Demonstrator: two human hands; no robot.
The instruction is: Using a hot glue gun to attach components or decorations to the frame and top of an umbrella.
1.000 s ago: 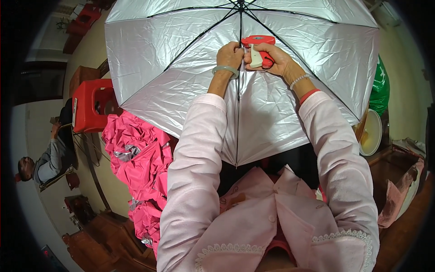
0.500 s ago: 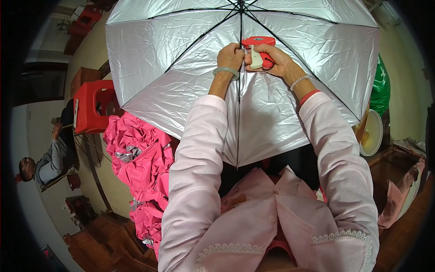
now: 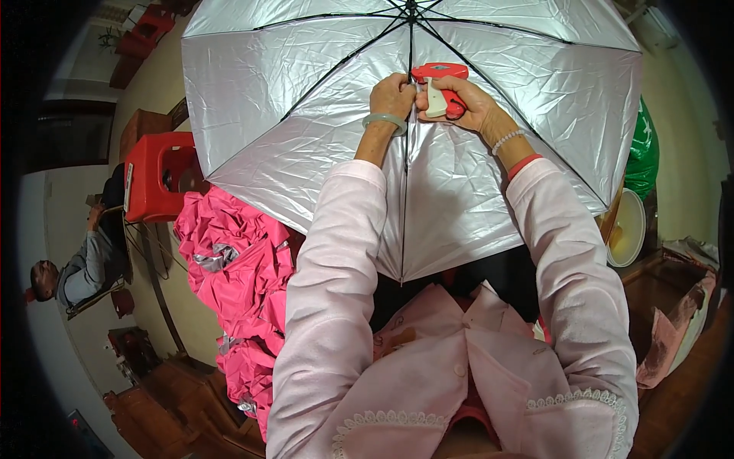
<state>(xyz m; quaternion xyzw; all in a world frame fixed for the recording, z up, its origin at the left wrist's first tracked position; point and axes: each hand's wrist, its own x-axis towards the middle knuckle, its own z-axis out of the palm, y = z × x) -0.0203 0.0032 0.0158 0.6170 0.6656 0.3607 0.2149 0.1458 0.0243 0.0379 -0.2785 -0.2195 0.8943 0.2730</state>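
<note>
Umbrella [image 3: 306, 130] rib (silver) between hands [image 3: 428, 96].

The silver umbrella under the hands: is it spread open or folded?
Spread open: the silver umbrella has its panels stretched taut between dark ribs that fan outward.

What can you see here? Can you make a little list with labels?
left hand: left hand pinches a black rib of the umbrella
right hand: right hand grips a red and white tagging gun
umbrella: open silver umbrella, inside facing up
beside: pink fabric pile, red stool
right side: green bag, cream bowl
</note>
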